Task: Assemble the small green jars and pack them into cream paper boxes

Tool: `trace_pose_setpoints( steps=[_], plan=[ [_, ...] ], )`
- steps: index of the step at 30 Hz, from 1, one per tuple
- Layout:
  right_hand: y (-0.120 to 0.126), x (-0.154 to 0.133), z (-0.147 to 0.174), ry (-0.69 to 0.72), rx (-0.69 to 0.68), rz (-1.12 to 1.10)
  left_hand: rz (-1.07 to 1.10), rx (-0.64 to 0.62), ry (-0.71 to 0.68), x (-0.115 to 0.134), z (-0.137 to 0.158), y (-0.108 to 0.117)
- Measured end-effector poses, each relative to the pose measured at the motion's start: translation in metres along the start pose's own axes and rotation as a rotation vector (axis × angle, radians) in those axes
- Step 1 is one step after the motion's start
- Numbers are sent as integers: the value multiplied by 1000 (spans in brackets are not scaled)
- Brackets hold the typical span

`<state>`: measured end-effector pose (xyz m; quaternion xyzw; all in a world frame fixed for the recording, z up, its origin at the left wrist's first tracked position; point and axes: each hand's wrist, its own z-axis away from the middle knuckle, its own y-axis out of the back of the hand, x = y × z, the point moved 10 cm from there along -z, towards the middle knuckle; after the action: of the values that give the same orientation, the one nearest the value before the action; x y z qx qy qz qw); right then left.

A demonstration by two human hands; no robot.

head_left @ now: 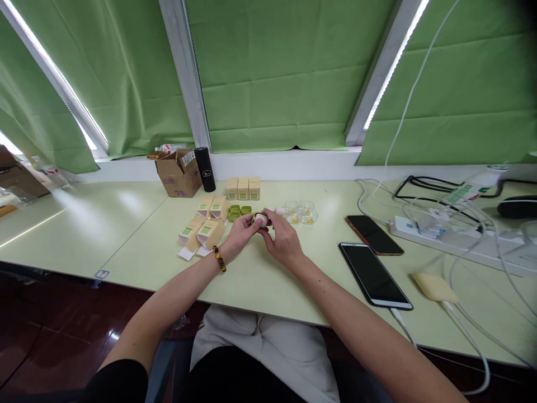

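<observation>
Holding a small jar (260, 219) between both hands, left hand (240, 232) fingers and right hand (282, 239) fingers pinching it

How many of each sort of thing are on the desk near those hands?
Upright small cartons: 3
Opened cartons lying flat: 4
Green trays: 3, hard to tell
Clear cups: 4
Phones: 2
Small case held by left hand and right hand: 1
Total: 17

I read this as an office workstation: long pale desk (126, 224) under green blinds (277, 73), power strip (461, 240) with tangled cables, two phones (375, 274), cardboard box (178, 173).
</observation>
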<state>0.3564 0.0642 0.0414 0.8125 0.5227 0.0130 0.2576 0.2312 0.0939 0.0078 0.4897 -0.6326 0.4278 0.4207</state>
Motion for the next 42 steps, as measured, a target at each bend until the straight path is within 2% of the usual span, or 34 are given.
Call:
trace_pose_setpoints(
  steps=[8,17,22,26,32,42],
  plan=[
    [6,18,1,-227,36,-142,106,-52,67,-4,3,-6],
    [8,20,2,-370,114,-568,129,-47,78,-9,3,-2],
    [2,25,4,-441,94,-662,117,-14,70,-6,3,5],
    [-2,26,3,-467,39,-695,221,-46,94,-6,3,5],
    [-6,33,3,-478,-19,-714,362,-204,131,-1,8,-9],
    [-8,33,0,-371,-52,-552,350,-209,150,-6,9,-10]
  ],
)
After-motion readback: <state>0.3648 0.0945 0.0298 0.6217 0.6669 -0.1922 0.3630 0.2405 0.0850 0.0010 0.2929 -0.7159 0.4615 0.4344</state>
